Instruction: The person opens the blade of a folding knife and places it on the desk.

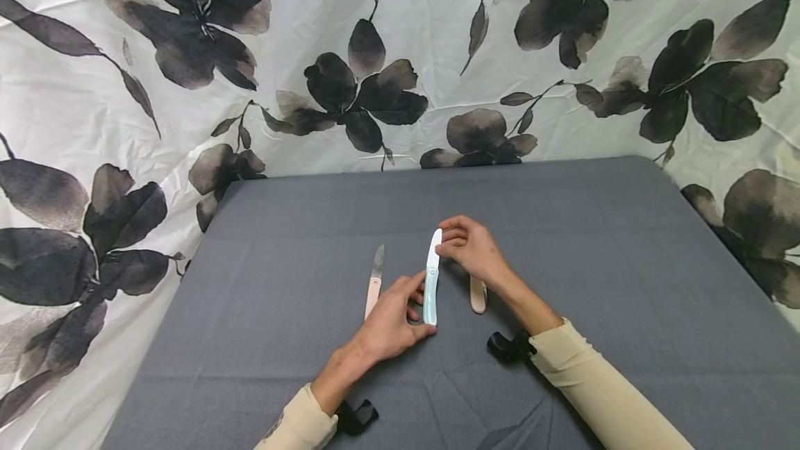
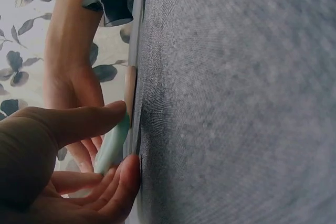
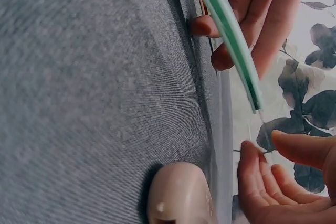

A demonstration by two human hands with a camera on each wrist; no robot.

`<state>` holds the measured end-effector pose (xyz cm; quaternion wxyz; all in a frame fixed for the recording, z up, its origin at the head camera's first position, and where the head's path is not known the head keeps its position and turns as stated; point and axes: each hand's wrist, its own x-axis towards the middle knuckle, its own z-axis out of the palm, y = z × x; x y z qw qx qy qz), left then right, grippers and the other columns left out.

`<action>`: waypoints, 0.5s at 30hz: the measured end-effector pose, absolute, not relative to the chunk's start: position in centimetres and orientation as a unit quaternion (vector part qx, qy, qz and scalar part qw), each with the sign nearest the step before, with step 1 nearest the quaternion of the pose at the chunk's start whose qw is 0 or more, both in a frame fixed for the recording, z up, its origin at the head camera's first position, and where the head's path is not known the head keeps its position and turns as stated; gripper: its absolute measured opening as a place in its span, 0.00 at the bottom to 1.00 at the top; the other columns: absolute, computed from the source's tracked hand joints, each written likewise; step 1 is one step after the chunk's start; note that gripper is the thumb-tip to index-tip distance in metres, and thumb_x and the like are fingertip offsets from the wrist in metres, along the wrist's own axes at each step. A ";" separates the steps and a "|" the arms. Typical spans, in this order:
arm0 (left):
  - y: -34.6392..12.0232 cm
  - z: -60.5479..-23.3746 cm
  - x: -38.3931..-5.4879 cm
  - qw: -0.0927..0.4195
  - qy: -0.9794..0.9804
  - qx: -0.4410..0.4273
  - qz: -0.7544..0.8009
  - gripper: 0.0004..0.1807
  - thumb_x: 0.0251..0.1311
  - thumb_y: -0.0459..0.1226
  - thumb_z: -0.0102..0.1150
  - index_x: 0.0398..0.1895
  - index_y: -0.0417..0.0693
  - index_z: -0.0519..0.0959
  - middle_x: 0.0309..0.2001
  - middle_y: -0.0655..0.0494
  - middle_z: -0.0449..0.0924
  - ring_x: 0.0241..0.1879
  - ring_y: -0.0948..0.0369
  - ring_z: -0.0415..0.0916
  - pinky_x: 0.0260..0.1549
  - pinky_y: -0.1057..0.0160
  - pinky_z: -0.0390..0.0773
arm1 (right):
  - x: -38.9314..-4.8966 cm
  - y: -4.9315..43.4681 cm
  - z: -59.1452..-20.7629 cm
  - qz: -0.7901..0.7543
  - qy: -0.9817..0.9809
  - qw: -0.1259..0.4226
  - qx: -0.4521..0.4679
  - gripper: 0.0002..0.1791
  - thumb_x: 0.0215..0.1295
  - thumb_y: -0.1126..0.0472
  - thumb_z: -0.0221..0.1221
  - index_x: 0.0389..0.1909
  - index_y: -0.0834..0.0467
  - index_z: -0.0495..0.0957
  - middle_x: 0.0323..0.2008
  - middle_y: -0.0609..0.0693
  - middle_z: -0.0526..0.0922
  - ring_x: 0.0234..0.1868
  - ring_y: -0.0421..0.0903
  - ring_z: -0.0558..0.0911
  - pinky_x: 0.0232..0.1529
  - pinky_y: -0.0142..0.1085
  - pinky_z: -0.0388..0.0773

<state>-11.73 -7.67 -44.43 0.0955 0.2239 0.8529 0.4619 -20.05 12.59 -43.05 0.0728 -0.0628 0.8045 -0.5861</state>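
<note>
A knife with a light blue handle (image 1: 430,297) and a whitish blade (image 1: 434,248) is held up between both hands, tip pointing away. My left hand (image 1: 392,317) grips the handle, thumb at its butt end and fingers along its left side. With thumb and fingertips, my right hand (image 1: 471,250) pinches the blade near the tip. Seen from the right wrist, the handle (image 3: 231,38) slants above the cloth and the blade appears thin, almost edge-on. In the left wrist view, thumb and fingers close around the handle (image 2: 111,148).
A pink-handled knife (image 1: 373,290) with a steel blade lies left of the left hand, partly hidden by it. Another pale pink handle (image 1: 478,295) lies under the right wrist. Grey cloth (image 1: 281,228) covers the table; a floral sheet (image 1: 400,33) hangs behind.
</note>
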 end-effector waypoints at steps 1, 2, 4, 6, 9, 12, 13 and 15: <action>-7.7 -44.5 -11.7 0.090 0.856 0.224 0.457 0.50 0.50 0.26 0.78 0.77 0.36 0.64 0.55 0.43 0.76 0.46 0.56 0.79 0.39 0.67 0.84 | -20.1 12.5 -43.1 -0.582 0.807 0.075 -0.064 0.26 0.68 0.70 0.65 0.65 0.71 0.72 0.54 0.69 0.84 0.51 0.56 0.87 0.46 0.32 0.83; -7.7 -44.5 -11.7 0.085 0.860 0.222 0.451 0.50 0.49 0.26 0.79 0.77 0.36 0.64 0.55 0.43 0.76 0.43 0.57 0.79 0.37 0.68 0.83 | -20.0 12.5 -43.1 -0.578 0.810 0.078 -0.064 0.26 0.68 0.70 0.65 0.65 0.71 0.73 0.55 0.69 0.83 0.52 0.57 0.87 0.46 0.31 0.83; -7.7 -44.6 -11.7 0.080 0.868 0.218 0.440 0.50 0.50 0.27 0.79 0.77 0.35 0.65 0.55 0.43 0.75 0.38 0.61 0.77 0.35 0.70 0.81 | -20.0 12.3 -43.2 -0.566 0.817 0.084 -0.064 0.26 0.69 0.69 0.64 0.66 0.70 0.73 0.57 0.69 0.82 0.55 0.60 0.85 0.48 0.33 0.83; -7.7 -44.7 -11.7 0.080 0.875 0.214 0.426 0.49 0.50 0.29 0.79 0.77 0.35 0.65 0.55 0.43 0.75 0.32 0.64 0.74 0.34 0.71 0.79 | -20.0 12.2 -43.3 -0.557 0.823 0.092 -0.063 0.27 0.70 0.68 0.64 0.68 0.69 0.72 0.58 0.68 0.81 0.56 0.60 0.85 0.50 0.36 0.84; -7.6 -44.7 -11.6 0.085 0.884 0.207 0.410 0.50 0.51 0.30 0.79 0.77 0.35 0.64 0.54 0.43 0.75 0.29 0.68 0.71 0.33 0.72 0.77 | -19.9 12.2 -43.5 -0.548 0.828 0.101 -0.062 0.27 0.71 0.66 0.64 0.69 0.68 0.72 0.59 0.67 0.81 0.57 0.60 0.84 0.52 0.40 0.84; -7.4 -44.7 -11.5 0.089 0.892 0.198 0.397 0.50 0.51 0.31 0.79 0.78 0.36 0.64 0.53 0.44 0.74 0.32 0.67 0.70 0.33 0.71 0.76 | -19.9 12.1 -43.7 -0.537 0.834 0.107 -0.064 0.28 0.72 0.64 0.64 0.70 0.68 0.72 0.59 0.67 0.81 0.57 0.59 0.84 0.53 0.42 0.84; -7.3 -44.7 -11.5 0.089 0.894 0.195 0.393 0.50 0.51 0.31 0.80 0.78 0.36 0.64 0.53 0.45 0.74 0.33 0.66 0.70 0.35 0.70 0.76 | -19.9 12.1 -43.8 -0.532 0.838 0.108 -0.063 0.28 0.72 0.63 0.64 0.70 0.67 0.72 0.59 0.66 0.81 0.57 0.59 0.84 0.53 0.42 0.83; -7.2 -44.6 -11.4 0.091 0.899 0.189 0.385 0.49 0.51 0.32 0.80 0.77 0.36 0.65 0.51 0.46 0.74 0.37 0.63 0.71 0.38 0.68 0.76 | -19.8 12.1 -44.0 -0.519 0.845 0.111 -0.066 0.28 0.72 0.62 0.64 0.70 0.67 0.72 0.58 0.65 0.81 0.56 0.58 0.84 0.52 0.42 0.83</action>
